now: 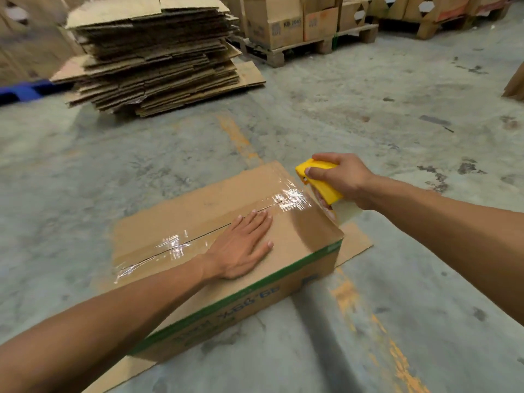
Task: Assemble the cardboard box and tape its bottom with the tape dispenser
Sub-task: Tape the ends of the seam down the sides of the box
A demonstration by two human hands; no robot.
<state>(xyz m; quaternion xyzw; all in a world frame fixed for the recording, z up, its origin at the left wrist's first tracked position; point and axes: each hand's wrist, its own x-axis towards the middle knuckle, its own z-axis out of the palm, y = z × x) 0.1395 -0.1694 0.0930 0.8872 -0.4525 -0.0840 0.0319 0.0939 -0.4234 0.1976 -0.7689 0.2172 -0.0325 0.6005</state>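
Concrete floor [397,89] w/ worn orange line [236,134] running front to back. Far left, tall stack of flattened cartons [153,55]; behind it to the right, wooden pallets [286,53] w/ printed boxes [272,21].

Cardboard box [198,211] sits upside down in the foreground, bottom flaps closed and facing up, resting on a flat cardboard sheet [355,242] that sticks out at right and front-left. Green band and inverted print on the near side wall. Clear tape [175,245] runs along the centre seam, shiny and wrinkled at both ends.

Left hand [242,246] lies flat, palm down, fingers straight and together, pressing the box bottom just beside the seam, fingertips on the tape.

Right hand [343,180] is wrapped round the yellow tape dispenser [317,180], thumb on its side, fingers over the top. Dispenser is at the box's right end, touching or just off the edge; can't tell which. Tape roll [347,212] shows below the hand.
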